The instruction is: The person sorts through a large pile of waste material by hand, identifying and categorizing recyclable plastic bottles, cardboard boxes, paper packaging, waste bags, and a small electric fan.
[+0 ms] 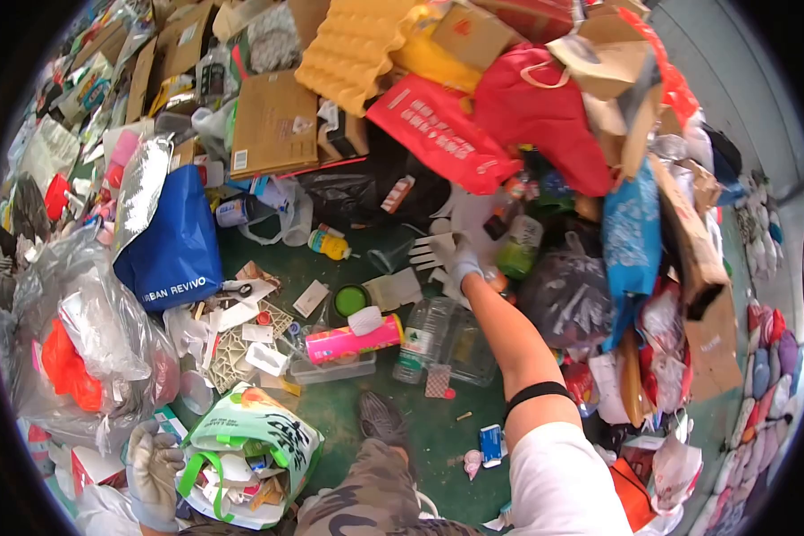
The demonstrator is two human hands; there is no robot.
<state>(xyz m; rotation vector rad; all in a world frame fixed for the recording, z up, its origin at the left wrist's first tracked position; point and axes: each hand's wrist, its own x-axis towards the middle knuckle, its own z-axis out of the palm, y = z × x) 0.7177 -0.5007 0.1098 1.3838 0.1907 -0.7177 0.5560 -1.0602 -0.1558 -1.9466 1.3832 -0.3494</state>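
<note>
My right hand (pixel 447 253), in a pale work glove, reaches into the heap with its fingers spread to the left and nothing gripped. It is close to a whitish plastic piece (pixel 475 219) and a green-labelled bottle (pixel 519 246). Below it lie a clear plastic bottle (pixel 417 344) and a clear tray (pixel 471 344). At lower left, my gloved left hand (pixel 154 469) is half curled, fingers apart, and appears to hold nothing. Beside that hand stands a green and white carrier bag (pixel 288 438) filled with scraps of packaging.
A blue bag (pixel 177 237) leans at left above a clear sack (pixel 98 330). On the green floor (pixel 348 402) lie a pink tube (pixel 355 339) and a yellow bottle (pixel 330 244). Cardboard (pixel 273 121), red bags (pixel 442 134) and a black bag (pixel 567 295) are piled around.
</note>
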